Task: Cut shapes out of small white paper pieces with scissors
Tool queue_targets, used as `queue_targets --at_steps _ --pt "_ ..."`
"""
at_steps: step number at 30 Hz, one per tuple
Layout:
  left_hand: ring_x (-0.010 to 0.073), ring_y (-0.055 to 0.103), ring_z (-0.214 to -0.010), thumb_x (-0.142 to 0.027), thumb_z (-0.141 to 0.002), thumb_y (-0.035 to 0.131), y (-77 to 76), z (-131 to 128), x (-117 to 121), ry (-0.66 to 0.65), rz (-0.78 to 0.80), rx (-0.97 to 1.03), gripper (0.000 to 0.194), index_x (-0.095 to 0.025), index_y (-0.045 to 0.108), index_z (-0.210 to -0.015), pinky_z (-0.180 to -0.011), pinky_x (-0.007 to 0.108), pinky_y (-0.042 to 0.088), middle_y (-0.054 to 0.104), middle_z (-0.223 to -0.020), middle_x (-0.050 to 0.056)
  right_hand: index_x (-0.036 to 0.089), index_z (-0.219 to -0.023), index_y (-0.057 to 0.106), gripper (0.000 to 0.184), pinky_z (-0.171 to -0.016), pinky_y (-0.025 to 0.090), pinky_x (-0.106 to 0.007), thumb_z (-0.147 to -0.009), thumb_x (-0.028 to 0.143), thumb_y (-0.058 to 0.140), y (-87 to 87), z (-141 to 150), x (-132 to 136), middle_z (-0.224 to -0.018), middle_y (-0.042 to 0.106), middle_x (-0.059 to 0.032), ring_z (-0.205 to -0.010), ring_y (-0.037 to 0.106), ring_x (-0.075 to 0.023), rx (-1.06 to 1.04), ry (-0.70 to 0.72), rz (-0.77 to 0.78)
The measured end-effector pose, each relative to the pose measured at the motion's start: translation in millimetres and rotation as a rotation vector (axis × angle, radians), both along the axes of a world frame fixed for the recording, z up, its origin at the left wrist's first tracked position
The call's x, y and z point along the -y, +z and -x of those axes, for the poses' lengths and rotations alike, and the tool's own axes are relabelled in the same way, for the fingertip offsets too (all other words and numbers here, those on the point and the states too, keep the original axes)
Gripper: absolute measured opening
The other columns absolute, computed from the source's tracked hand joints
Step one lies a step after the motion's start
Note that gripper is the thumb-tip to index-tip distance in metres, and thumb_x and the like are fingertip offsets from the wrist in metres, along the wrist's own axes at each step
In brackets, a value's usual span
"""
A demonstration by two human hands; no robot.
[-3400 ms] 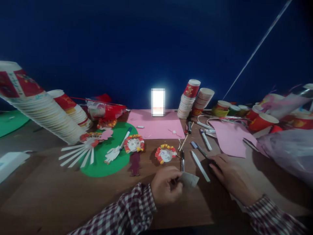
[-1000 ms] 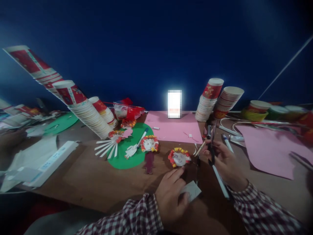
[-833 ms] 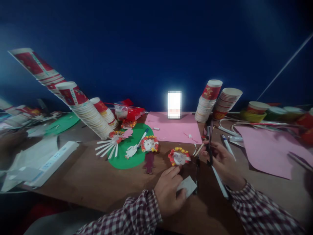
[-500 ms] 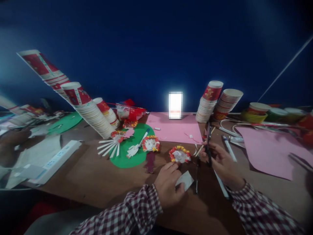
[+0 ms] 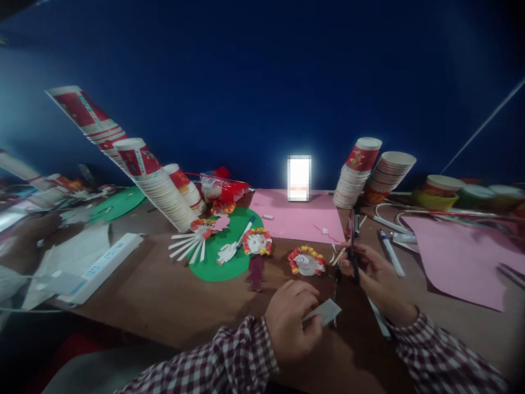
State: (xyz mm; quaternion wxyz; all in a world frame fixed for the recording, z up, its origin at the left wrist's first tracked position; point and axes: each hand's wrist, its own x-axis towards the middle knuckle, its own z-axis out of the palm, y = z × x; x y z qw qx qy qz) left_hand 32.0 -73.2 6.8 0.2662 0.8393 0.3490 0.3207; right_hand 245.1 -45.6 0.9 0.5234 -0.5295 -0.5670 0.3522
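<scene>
Currently, my left hand is pinching 1 small pale paper between thumb and bent fingers, lower right of the frame's centre. My right hand is gripping what I am taking for 1 pair of black scissors, fingers partly bent; how far the blades are parting, I cannot tell. As I am judging it, I am at the step of holding paper and tool apart; moving on would be calling for a steady paper and fingertips clear of the blades.

Counting across the frame's middle, I am seeing 4 red-and-yellow trimmed pieces, 1 of them lying just above my left hand, and 1 brown cutout. 2 green discs are lying left of centre, and at least 2 pink sheets are showing, upper centre and far right. 3 stacks of cups are leaning at upper left, 2 at upper right.
</scene>
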Motion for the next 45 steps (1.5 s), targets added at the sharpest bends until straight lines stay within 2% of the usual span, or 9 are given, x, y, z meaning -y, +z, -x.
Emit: queue_targets --at_steps 4,6,9,14,17,21,32,41,45 --pt "0.0161 0.053 -0.073 -0.016 -0.067 0.054 17.5 -16 -14 -0.043 0.028 0.116 0.007 -0.017 0.056 -0.074 -0.069 0.029 0.043 0.06 -0.075 0.005 0.02 -0.108 0.055 0.036 -0.067 0.053 -0.032 -0.077 0.037 0.063 -1.9 0 0 -0.086 0.065 -0.0071 -0.076 0.063 -0.0207 0.023 0.018 0.022" --pt "0.0154 0.052 -0.069 -0.018 -0.067 0.054 26.6 -26 -29 -0.003 0.042 0.156 0.003 -0.017 0.056 -0.07 -0.067 0.028 0.043 0.058 -0.069 0.003 0.021 -0.109 0.054 0.036 -0.068 0.053 -0.033 -0.078 0.037 0.063 -6.7 -1 -1 -0.087 0.066 -0.0072 -0.076 0.063 -0.0214 0.007 0.029 0.012" --pt "0.0133 0.052 -0.066 -0.019 -0.069 0.055 33.4 -39 -53 0.093 0.157 0.302 0.005 -0.017 0.059 -0.071 -0.064 0.025 0.044 0.059 -0.069 0.002 0.022 -0.11 0.055 0.037 -0.07 0.054 -0.034 -0.076 0.035 0.065 -13.1 -2 -2 -0.094 0.066 -0.0078 -0.082 0.064 -0.0231 -0.039 0.02 -0.017" --pt "0.0126 0.055 -0.063 -0.023 -0.072 0.056 18.9 -46 -73 0.198 0.536 0.587 0.017 -0.012 0.063 -0.083 -0.061 0.024 0.046 0.063 -0.072 0.004 0.022 -0.11 0.056 0.037 -0.073 0.054 -0.033 -0.077 0.034 0.065 -6.2 4 1 -0.093 0.067 -0.0069 -0.083 0.064 -0.0224 -0.033 0.013 -0.002" --pt "0.0139 0.057 -0.068 -0.025 -0.071 0.058 8.0 -43 -72 0.2 0.638 0.641 0.022 -0.011 0.064 -0.088 -0.062 0.024 0.047 0.066 -0.078 0.006 0.022 -0.111 0.056 0.036 -0.071 0.055 -0.03 -0.077 0.034 0.064 -0.5 8 4 -0.092 0.067 -0.0061 -0.081 0.064 -0.0211 -0.011 0.03 0.017" --pt "0.0139 0.057 -0.065 -0.027 -0.071 0.059 3.3 -40 -68 0.198 0.736 0.66 0.025 -0.011 0.064 -0.09 -0.056 0.024 0.047 0.066 -0.078 0.007 0.023 -0.112 0.056 0.037 -0.074 0.056 -0.031 -0.078 0.034 0.064 -1.1 11 5 -0.099 0.067 -0.0071 -0.087 0.065 -0.0224 0.034 0.044 0.028" --pt "0.0173 0.061 -0.076 -0.023 -0.07 0.06 2.3 -40 -63 0.153 0.718 0.674 0.025 -0.011 0.066 -0.091 -0.07 0.027 0.05 0.069 -0.085 0.009 0.024 -0.106 0.06 0.037 -0.077 0.056 -0.034 -0.073 0.04 0.067 -5.3 14 4 -0.099 0.069 -0.0077 -0.088 0.066 -0.025 0.098 0.01 0.041" --pt "0.014 0.058 -0.067 -0.027 -0.07 0.062 2.7 -41 -63 0.138 0.746 0.667 0.026 -0.011 0.067 -0.089 -0.058 0.023 0.047 0.068 -0.081 0.008 0.023 -0.108 0.059 0.04 -0.077 0.055 -0.034 -0.072 0.038 0.069 -9.3 8 3 -0.099 0.068 -0.0087 -0.086 0.065 -0.0251 0.072 -0.013 0.082" --pt "0.0099 0.053 -0.056 -0.03 -0.068 0.064 10.2 -33 -74 0.214 0.787 0.768 0.026 -0.01 0.066 -0.085 -0.051 0.021 0.044 0.065 -0.071 0.006 0.022 -0.108 0.058 0.039 -0.074 0.056 -0.032 -0.074 0.04 0.066 -4.0 12 4 -0.089 0.067 -0.0071 -0.081 0.065 -0.0226 0.001 -0.013 0.07"
